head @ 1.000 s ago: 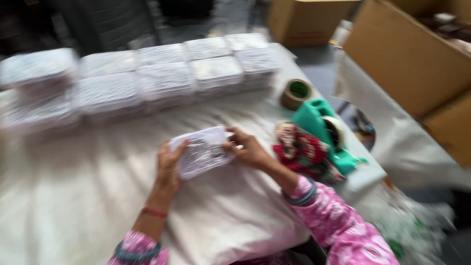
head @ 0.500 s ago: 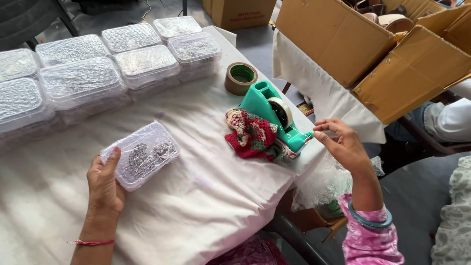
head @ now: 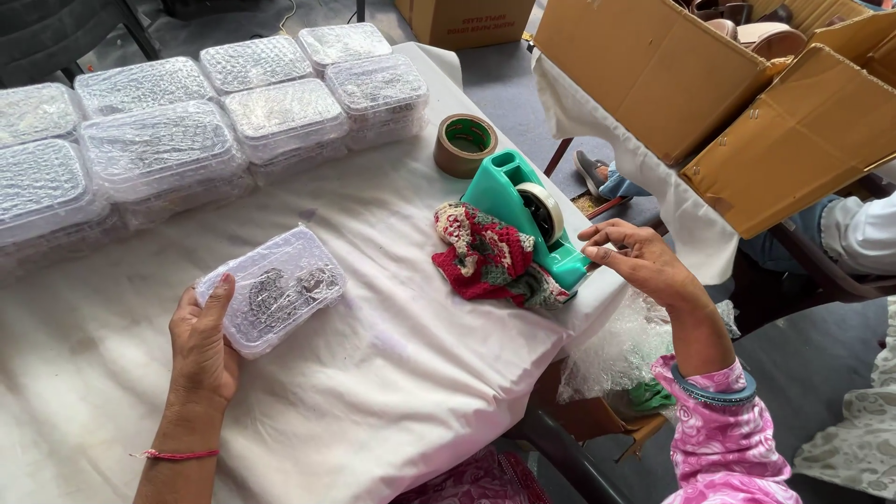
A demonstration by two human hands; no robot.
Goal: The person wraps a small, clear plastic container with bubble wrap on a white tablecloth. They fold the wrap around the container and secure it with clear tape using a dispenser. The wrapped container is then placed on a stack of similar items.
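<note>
My left hand (head: 201, 345) rests on the white cloth and holds the near end of a small clear plastic box wrapped in bubble wrap (head: 275, 289). My right hand (head: 630, 257) is at the front end of a teal tape dispenser (head: 518, 210), fingers pinched at its cutter edge, seemingly on the tape end. A red, green and cream crocheted cloth (head: 485, 257) lies against the dispenser's left side.
Several bubble-wrapped clear boxes (head: 163, 140) are stacked in rows along the far side of the cloth-covered table (head: 392, 373). A brown tape roll (head: 465, 145) sits behind the dispenser. Open cardboard boxes (head: 747, 103) stand to the right, bubble wrap (head: 621, 350) hangs below the table edge, and another person's sleeve (head: 863, 233) shows at right.
My right hand left the wrapped box, swung right, and has now come in to the dispenser's cutter end. My left hand stays on the box.
</note>
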